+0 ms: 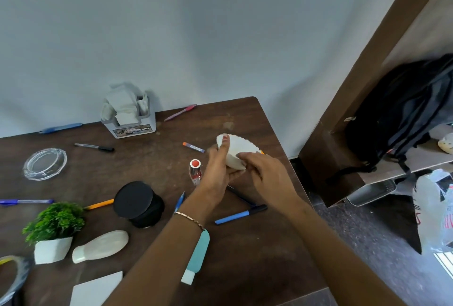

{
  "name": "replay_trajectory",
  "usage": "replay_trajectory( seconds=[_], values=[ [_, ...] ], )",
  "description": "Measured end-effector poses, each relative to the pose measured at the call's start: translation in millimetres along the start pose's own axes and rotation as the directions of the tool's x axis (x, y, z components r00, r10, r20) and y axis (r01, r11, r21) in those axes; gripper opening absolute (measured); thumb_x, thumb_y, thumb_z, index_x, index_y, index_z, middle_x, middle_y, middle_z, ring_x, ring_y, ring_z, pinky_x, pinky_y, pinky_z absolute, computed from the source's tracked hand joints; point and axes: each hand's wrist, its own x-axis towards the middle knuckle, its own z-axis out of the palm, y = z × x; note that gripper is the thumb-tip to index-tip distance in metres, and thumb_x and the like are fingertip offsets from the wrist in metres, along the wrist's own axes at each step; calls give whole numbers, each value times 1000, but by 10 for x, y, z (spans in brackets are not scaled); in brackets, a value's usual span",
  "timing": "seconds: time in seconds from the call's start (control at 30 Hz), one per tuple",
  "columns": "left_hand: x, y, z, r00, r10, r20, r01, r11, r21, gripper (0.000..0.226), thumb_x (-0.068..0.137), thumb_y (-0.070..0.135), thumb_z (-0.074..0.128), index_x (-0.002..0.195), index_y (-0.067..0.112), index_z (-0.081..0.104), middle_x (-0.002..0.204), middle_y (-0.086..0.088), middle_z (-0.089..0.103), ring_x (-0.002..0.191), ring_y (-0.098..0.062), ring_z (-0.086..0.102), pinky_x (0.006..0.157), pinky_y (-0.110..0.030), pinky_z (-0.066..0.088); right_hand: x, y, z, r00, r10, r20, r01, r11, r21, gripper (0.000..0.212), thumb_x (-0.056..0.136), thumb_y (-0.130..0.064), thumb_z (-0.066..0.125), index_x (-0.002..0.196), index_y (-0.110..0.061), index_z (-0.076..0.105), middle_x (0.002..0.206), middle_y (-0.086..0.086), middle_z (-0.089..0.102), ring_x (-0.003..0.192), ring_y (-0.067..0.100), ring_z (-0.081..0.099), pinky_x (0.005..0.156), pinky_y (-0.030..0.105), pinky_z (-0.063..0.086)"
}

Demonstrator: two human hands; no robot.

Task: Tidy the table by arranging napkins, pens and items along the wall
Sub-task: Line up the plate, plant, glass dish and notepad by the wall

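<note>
Left hand (217,170) and right hand (264,175) pinch a white scalloped paper napkin stack (239,148) above the dark wooden table (245,119). Red-capped glass bottle (195,170) at eight o'clock, blue-black marker (241,214) at six; table edge near at three.

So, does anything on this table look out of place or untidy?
Yes. The napkins in the grey holder by the wall are crumpled and stick out unevenly. A white bottle lies on its side beside the potted plant. Pens lie scattered at different angles.
</note>
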Motion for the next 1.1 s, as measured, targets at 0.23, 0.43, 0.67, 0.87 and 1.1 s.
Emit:
replay_trajectory(
  seconds=[0.23,0.43,0.67,0.87,1.1],
  values=[
    [-386,490,-173,994,106,-25,-108,986,-123,35,101,40,36,129,24,51,124,-10,63,114,-31,62,96,-54,49,197,-345,-44,935,-353,-43,331,909,-251,33,93,-23,45,106,-10,72,109,3,73,120,19,59,107,40,42],
    [-498,827,-549,985,138,-108,-147,985,-86,35,102,38,36,130,24,51,121,-8,61,103,-31,64,87,-45,55,438,-558,236,969,18,-247,38,976,217,27,95,-30,55,120,-24,62,136,-5,55,134,13,41,107,35,40],
    [-185,1091,-939,980,140,-139,-146,989,-34,27,102,38,36,118,29,55,116,-3,60,106,-28,61,85,-44,56,1037,-718,676,715,552,430,-625,228,747,51,88,-47,60,131,-22,51,126,2,61,109,23,65,94,47,53],
    [369,1232,-1037,980,40,-195,-22,996,91,55,96,59,30,119,20,60,109,-7,67,101,-26,64,92,-46,53,1476,-573,832,615,679,401,-719,275,638,32,94,-19,54,126,-15,55,122,7,59,112,31,59,92,54,53],
    [1415,1198,-1428,904,362,-229,48,445,894,36,98,25,44,126,6,56,122,-18,60,112,-32,55,97,-37,41,1829,-85,945,540,769,342,-749,253,613,32,96,-9,53,128,-12,51,128,8,51,118,29,53,83,34,55]
  ],
)
